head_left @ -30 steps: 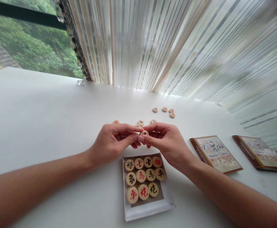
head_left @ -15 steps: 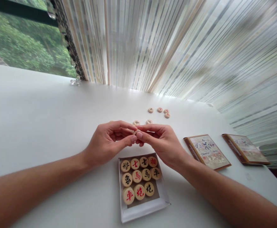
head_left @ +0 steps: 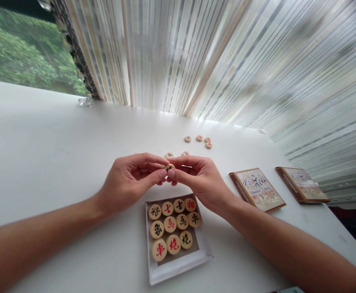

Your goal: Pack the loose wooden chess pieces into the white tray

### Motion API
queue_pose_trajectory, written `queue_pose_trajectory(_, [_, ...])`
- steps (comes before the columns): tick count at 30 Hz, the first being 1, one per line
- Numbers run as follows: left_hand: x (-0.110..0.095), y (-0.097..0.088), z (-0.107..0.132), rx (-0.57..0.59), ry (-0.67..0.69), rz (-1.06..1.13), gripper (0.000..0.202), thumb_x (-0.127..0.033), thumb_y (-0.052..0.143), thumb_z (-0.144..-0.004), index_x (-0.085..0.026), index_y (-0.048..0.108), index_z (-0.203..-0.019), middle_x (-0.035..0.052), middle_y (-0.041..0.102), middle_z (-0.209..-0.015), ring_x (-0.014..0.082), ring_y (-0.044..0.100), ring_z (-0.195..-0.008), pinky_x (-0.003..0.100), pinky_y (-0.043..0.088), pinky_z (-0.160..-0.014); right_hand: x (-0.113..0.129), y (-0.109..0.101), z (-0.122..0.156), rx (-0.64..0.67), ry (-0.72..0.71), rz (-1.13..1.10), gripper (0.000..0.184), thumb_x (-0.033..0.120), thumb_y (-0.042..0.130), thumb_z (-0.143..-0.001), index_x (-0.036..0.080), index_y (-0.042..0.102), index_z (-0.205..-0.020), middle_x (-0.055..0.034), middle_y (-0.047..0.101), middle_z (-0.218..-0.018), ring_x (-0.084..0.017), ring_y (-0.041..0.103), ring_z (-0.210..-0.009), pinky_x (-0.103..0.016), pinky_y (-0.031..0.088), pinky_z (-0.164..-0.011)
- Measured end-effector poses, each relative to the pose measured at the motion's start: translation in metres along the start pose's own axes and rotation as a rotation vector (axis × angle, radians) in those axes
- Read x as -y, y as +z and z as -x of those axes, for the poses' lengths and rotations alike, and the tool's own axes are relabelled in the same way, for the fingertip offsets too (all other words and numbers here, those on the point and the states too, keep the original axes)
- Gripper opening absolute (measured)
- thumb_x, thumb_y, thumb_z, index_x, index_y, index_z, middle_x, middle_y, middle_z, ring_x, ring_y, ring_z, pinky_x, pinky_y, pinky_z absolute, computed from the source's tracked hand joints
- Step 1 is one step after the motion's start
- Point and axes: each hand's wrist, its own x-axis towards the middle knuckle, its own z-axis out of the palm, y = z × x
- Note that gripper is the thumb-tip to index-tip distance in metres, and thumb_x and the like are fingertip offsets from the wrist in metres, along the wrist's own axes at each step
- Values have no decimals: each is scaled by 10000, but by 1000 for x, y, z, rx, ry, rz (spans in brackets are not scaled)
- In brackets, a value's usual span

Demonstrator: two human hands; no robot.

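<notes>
Between my left hand (head_left: 132, 173) and my right hand (head_left: 198, 175), one small round wooden Chinese chess piece (head_left: 169, 167) with a black mark is pinched by thumbs and fingers. Both hands are closed on it, above the table and just beyond an open white box (head_left: 181, 266). Rows of wooden pieces with red or black characters lie face up in the box, such as a red horse piece (head_left: 170, 224). The bottom right corner of the box has bare floor showing. Two black-marked pieces, one of them a loose piece (head_left: 169, 155), lie just behind my fingers.
Farther back on the white table (head_left: 58, 138) lie several more pieces, among them a red-marked piece (head_left: 208, 145). To the right are a Chinese chess box cover (head_left: 259, 189) and a second similar cover (head_left: 303, 185). A striped curtain (head_left: 165, 57) hangs along the far edge.
The whole view has shifted, so everything sits slightly farther left. The held piece now shows more of its black-marked face. Both hands keep their pinch on it.
</notes>
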Motion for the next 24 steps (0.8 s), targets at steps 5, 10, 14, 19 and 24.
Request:
queue_pose_trajectory(5, [0, 1, 0, -3, -1, 1, 140, -99, 816, -885, -149, 799, -1015, 30, 838, -848, 133, 801, -742, 180, 667, -707, 1, 0, 1, 10, 4, 4, 318, 296, 998, -684, 209, 856, -954, -35, 809, -836, -165, 732, -742, -327, 608, -710])
queue_pose_trajectory(10, [0, 0, 0, 7, -2, -2, 145, -97, 811, -889, -148, 799, -1025, 36, 842, -865, 135, 807, -762, 179, 670, -725, 2, 0, -1, 11, 9, -1, 322, 285, 1001, -677, 208, 855, -953, -32, 808, -831, -164, 731, -733, -330, 612, -709])
queue_pose_trajectory(14, [0, -1, 1, 7, 2, 3, 135, -100, 812, -888, -148, 799, -1014, 35, 843, -863, 134, 808, -762, 175, 669, -723, 1, 0, -1, 18, 2, -16, 319, 261, 1003, -673, 213, 860, -954, -28, 810, -845, -151, 739, -735, -298, 611, -696])
queue_pose_trajectory(19, [0, 0, 0, 2, 11, -6, 144, -87, 805, -884, -152, 801, -1013, 30, 841, -853, 132, 805, -754, 173, 667, -712, 2, 0, -1, 27, 11, -20, 330, 259, 1008, -662, 215, 856, -952, -22, 809, -811, -154, 737, -734, -299, 607, -695])
queue_pose_trajectory(24, [-1, 0, 0, -9, 12, -26, 140, -84, 799, -885, -150, 804, -1008, 29, 838, -840, 125, 798, -744, 164, 663, -701, 2, 0, 0, 23, 40, -24, 376, 246, 1023, -629, 210, 848, -960, -25, 818, -837, -164, 743, -754, -317, 613, -711])
